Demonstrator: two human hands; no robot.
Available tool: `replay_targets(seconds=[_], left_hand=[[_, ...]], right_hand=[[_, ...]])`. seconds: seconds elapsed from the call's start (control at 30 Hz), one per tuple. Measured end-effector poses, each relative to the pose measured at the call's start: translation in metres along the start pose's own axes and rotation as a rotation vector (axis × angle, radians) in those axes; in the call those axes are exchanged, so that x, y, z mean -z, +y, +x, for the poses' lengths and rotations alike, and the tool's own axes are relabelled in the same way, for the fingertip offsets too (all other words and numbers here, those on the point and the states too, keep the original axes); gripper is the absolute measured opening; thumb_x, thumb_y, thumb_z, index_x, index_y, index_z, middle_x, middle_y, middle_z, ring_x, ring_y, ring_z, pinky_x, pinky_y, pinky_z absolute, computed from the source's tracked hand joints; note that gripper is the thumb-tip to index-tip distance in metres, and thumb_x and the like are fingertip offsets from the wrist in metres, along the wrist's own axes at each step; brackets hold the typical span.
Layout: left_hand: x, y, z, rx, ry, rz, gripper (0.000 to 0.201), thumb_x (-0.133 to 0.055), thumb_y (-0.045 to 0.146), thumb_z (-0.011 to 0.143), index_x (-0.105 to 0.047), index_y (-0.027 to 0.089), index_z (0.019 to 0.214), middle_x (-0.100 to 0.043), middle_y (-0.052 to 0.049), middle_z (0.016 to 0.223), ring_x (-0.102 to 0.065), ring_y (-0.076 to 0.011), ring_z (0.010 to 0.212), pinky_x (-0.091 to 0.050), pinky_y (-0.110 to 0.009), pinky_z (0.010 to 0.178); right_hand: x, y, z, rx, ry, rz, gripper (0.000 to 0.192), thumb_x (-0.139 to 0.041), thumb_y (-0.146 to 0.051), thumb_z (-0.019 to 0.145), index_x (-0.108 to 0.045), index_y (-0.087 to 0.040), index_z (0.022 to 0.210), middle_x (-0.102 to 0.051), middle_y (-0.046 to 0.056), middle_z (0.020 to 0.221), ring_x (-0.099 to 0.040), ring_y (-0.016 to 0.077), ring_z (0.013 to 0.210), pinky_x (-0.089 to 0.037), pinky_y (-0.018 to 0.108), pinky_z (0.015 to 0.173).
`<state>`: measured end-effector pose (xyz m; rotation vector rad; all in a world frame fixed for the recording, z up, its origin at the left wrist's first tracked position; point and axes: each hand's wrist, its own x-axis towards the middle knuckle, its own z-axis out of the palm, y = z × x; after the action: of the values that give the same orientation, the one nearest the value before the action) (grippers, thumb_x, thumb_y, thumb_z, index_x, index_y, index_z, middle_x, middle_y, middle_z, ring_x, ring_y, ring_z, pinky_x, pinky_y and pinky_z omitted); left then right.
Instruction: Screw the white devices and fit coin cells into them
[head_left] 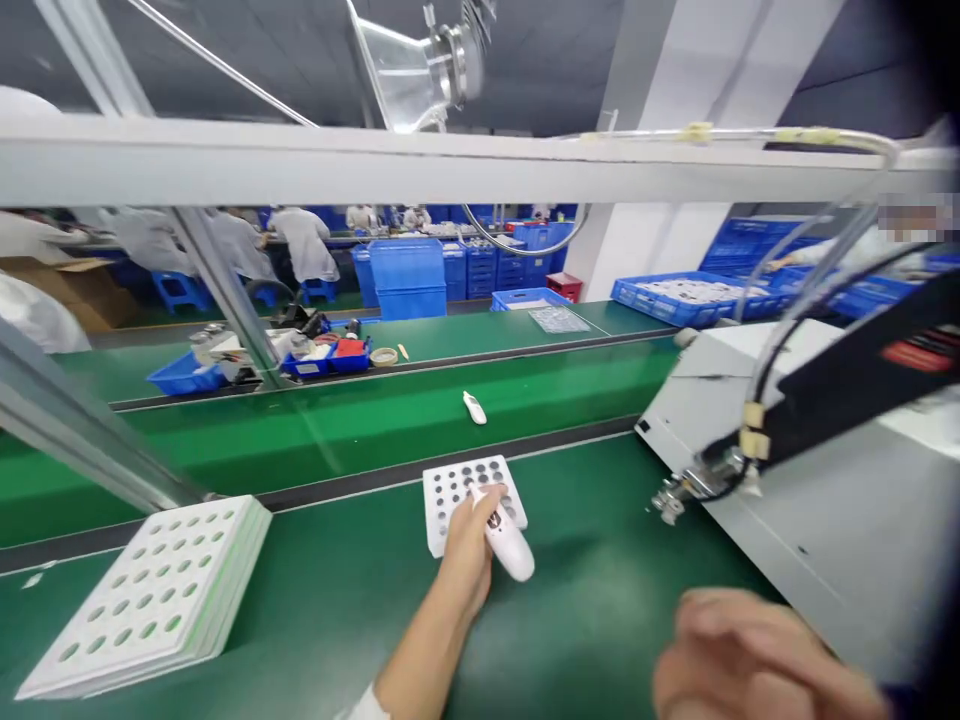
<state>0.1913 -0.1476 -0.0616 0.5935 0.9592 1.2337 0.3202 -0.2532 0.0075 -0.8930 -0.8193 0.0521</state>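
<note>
My left hand (471, 535) is closed around a white handheld device (512, 548), slim at the far end and rounded at the near end, shaped like an ear thermometer. A dark mark shows on its upper face. Just behind and partly under that hand stands a small white rack (442, 500) with rows of round holes. At the lower right, my right hand (757, 655) is blurred, its fingers bent, close to the grey machine; whether it holds anything does not show. A similar white device (474, 407) lies alone on the green conveyor belt (375, 420).
Stacked white trays with holes (142, 585) stand at left on the green bench (322, 600). A grey machine (840, 500) with a metal nozzle (670, 503) juts in from the right. A white crossbar (375, 165) spans overhead. Blue bins (409, 280) and people in white coats are beyond.
</note>
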Motion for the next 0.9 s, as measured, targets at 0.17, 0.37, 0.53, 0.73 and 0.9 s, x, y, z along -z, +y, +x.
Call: replay_targets(seconds=[0.17,0.37,0.53,0.73,0.9], left_hand=[[-0.024,-0.053,-0.022,0.244,-0.129,-0.128,0.036,-0.078,0.041,0.064,-0.058,0.017,0.082,-0.063,-0.002,0.078,-0.063,-0.0152,0.067,-0.053,-0.030,0.066],[-0.014,-0.054,-0.015,0.347,-0.220,-0.116,0.035,-0.080,0.034,0.064,-0.059,0.018,0.086,-0.063,-0.003,0.081,-0.064,-0.0158,0.075,-0.052,-0.029,0.072],[-0.014,-0.053,-0.016,0.363,-0.171,-0.112,0.036,-0.077,0.044,0.068,-0.061,0.017,0.086,-0.061,-0.003,0.081,-0.063,-0.0159,0.076,-0.053,-0.030,0.071],[-0.015,-0.052,-0.019,0.359,-0.167,-0.117,0.038,-0.075,0.047,0.069,-0.061,0.017,0.087,-0.061,-0.004,0.082,-0.062,-0.0177,0.077,-0.050,-0.029,0.067],[-0.014,-0.054,-0.018,0.369,-0.162,-0.124,0.040,-0.074,0.050,0.070,-0.061,0.017,0.088,-0.060,-0.003,0.081,-0.060,-0.0150,0.073,-0.048,-0.027,0.065]], right_hand=[[-0.007,0.008,0.105,0.211,0.068,-0.162,0.037,-0.061,-0.030,0.084,-0.061,-0.028,0.120,-0.058,0.006,0.121,-0.057,0.0260,0.107,-0.043,0.049,0.093],[-0.034,0.006,0.163,0.051,-0.292,-0.053,0.028,-0.064,-0.033,0.085,-0.057,-0.019,0.108,-0.061,0.007,0.098,-0.064,0.0176,0.081,-0.053,0.036,0.077],[-0.050,-0.020,0.134,-0.117,-0.457,0.037,0.008,-0.058,-0.022,0.087,-0.058,-0.016,0.092,-0.060,0.006,0.087,-0.061,0.0142,0.060,-0.047,0.030,0.052],[-0.050,-0.038,0.085,-0.098,-0.256,0.018,0.032,-0.070,-0.019,0.076,-0.052,-0.024,0.102,-0.057,-0.005,0.071,-0.050,0.0135,0.043,-0.043,0.033,0.041],[-0.048,-0.029,0.073,-0.122,-0.266,0.045,0.030,-0.072,-0.023,0.077,-0.050,-0.024,0.098,-0.057,-0.006,0.068,-0.050,0.0134,0.042,-0.042,0.032,0.038]])
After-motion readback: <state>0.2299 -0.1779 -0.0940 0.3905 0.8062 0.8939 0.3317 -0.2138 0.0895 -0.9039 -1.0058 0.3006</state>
